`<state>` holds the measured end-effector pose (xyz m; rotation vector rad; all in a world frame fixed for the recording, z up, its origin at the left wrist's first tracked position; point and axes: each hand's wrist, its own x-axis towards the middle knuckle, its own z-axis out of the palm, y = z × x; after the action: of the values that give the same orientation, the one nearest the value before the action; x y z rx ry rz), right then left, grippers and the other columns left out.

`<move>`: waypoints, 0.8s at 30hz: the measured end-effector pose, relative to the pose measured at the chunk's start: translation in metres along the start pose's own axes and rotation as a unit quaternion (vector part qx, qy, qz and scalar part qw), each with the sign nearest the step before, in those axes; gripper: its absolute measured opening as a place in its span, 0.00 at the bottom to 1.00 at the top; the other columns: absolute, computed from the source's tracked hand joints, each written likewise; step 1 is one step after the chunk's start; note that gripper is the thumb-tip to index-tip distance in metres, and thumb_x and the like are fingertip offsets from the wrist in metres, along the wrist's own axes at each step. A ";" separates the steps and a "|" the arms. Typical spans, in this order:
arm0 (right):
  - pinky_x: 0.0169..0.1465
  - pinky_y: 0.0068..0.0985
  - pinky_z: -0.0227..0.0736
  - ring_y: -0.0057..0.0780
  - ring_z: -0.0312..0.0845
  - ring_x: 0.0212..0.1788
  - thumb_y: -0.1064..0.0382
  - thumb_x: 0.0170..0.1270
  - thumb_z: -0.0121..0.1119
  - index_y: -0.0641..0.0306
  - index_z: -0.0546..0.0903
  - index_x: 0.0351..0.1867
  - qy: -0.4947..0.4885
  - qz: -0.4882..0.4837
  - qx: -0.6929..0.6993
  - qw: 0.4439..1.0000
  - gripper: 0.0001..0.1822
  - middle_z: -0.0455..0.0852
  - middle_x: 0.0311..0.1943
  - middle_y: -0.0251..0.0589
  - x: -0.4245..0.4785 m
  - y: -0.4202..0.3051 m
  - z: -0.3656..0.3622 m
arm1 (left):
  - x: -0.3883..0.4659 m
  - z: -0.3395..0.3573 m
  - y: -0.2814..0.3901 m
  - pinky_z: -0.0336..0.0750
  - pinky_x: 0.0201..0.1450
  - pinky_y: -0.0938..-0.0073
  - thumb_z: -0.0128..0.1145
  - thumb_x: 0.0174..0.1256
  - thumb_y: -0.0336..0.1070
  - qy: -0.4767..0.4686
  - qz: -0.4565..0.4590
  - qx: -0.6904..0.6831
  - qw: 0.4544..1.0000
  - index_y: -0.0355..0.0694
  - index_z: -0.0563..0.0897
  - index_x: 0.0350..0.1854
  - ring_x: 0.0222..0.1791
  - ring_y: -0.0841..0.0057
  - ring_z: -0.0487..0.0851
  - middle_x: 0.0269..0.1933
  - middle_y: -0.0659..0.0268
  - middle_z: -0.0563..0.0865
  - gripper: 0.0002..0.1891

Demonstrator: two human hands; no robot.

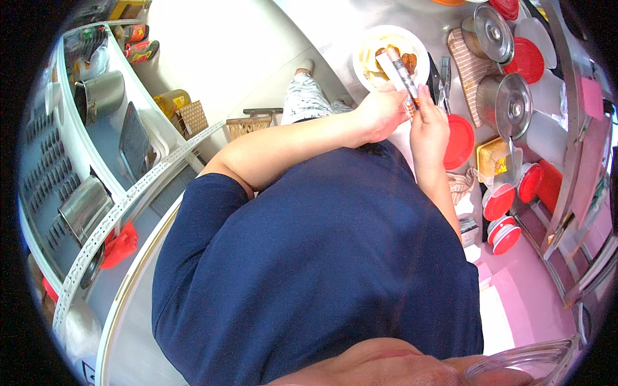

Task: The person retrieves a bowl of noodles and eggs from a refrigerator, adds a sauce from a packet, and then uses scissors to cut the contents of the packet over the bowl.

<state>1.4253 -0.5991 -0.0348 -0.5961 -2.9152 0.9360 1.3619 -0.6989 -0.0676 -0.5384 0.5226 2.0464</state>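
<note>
A slim printed plastic packet (408, 79) is pinched between my two hands, slanting over a round white plate or bowl (424, 53). The fingertips of my left hand (384, 115) hold its lower left side, and the thumb and fingers of my right hand (428, 113) hold its lower right side. A brown, sausage-like piece shows at the packet's upper end; whether it is inside the packet or behind it I cannot tell. Brown pieces of food (409, 62) and pale yellow food (369, 55) lie in the plate. Metal tongs (444, 82) lie right of the plate.
Two lidded steel pots (490, 36) (507, 106) stand at right near a striped cloth (466, 72). A red lid (457, 141) lies beside my right wrist. Beyond are a yellow container (490, 157) and red-lidded tubs (498, 202). A white shelf rack (91, 159) holding metal containers stands left.
</note>
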 end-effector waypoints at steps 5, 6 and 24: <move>0.54 0.36 0.69 0.50 0.75 0.47 0.71 0.56 0.56 0.62 0.73 0.61 0.021 -0.142 -0.107 0.984 0.27 0.66 0.63 0.61 -0.006 -0.024 -0.005 | 0.002 -0.007 0.007 0.69 0.58 0.64 0.41 0.69 0.36 -0.074 0.004 -0.013 0.997 0.35 0.73 0.51 0.51 0.67 0.78 0.49 0.60 0.80 0.14; 0.52 0.32 0.71 0.45 0.76 0.46 0.69 0.60 0.56 0.64 0.72 0.61 0.029 -0.165 -0.136 0.976 0.25 0.66 0.62 0.60 -0.005 -0.015 -0.003 | 0.002 -0.007 0.007 0.69 0.58 0.65 0.40 0.69 0.35 -0.056 -0.009 -0.004 0.998 0.35 0.73 0.50 0.51 0.67 0.78 0.48 0.60 0.80 0.14; 0.37 0.17 0.77 0.22 0.81 0.35 0.69 0.59 0.57 0.70 0.75 0.48 -0.110 0.312 0.498 0.801 0.15 0.84 0.38 0.40 0.010 0.016 -0.002 | -0.030 0.001 0.006 0.76 0.51 0.76 0.44 0.74 0.42 -0.055 -0.185 0.186 0.963 0.39 0.70 0.57 0.50 0.76 0.78 0.52 0.63 0.77 0.16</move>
<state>1.4221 -0.5823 -0.0435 -1.3560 -1.8080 2.4416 1.3707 -0.7215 -0.0493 -0.2683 0.6657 1.5644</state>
